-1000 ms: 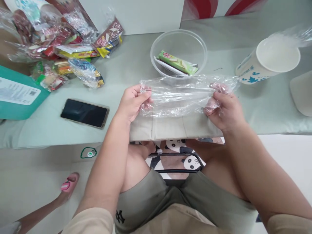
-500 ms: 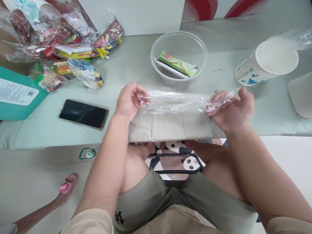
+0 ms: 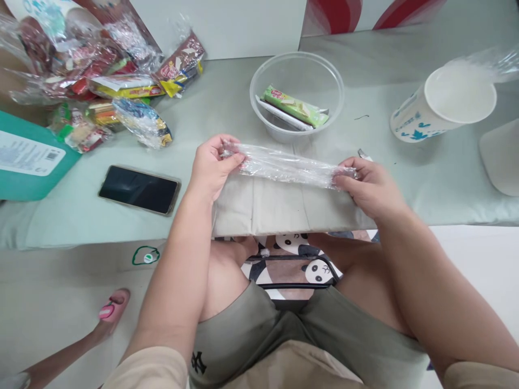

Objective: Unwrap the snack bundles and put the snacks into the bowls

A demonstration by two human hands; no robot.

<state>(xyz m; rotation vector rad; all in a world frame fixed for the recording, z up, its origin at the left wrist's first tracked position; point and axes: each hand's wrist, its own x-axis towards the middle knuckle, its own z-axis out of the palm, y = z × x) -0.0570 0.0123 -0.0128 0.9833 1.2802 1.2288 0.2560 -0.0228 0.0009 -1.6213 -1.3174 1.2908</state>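
A strip of clear, crinkled plastic wrap (image 3: 286, 163) is stretched between my two hands, above the front part of the cloth-covered table. My left hand (image 3: 213, 165) pinches its left end between thumb and fingers. At the other end, my right hand (image 3: 370, 186) grips the plastic in the same way. Just beyond the strip stands a round clear plastic bowl (image 3: 263, 121), with a green-wrapped snack bar (image 3: 294, 105) and a white-edged packet inside. A small metallic piece (image 3: 364, 155) lies on the table past my right fingers, partly hidden.
A black phone (image 3: 139, 189) lies left of my left hand. Several wrapped snacks (image 3: 125, 84) are heaped at the back left beside a teal box (image 3: 32, 159). On the right are a tilted paper cup (image 3: 421, 111) and a white container (image 3: 503, 156). Another person's slippered foot (image 3: 115, 310) is on the floor.
My right hand has turned over and its fingers have closed on the plastic's end. My left thumb now presses onto the other end. The strip is gathered narrower and slants down to the right.
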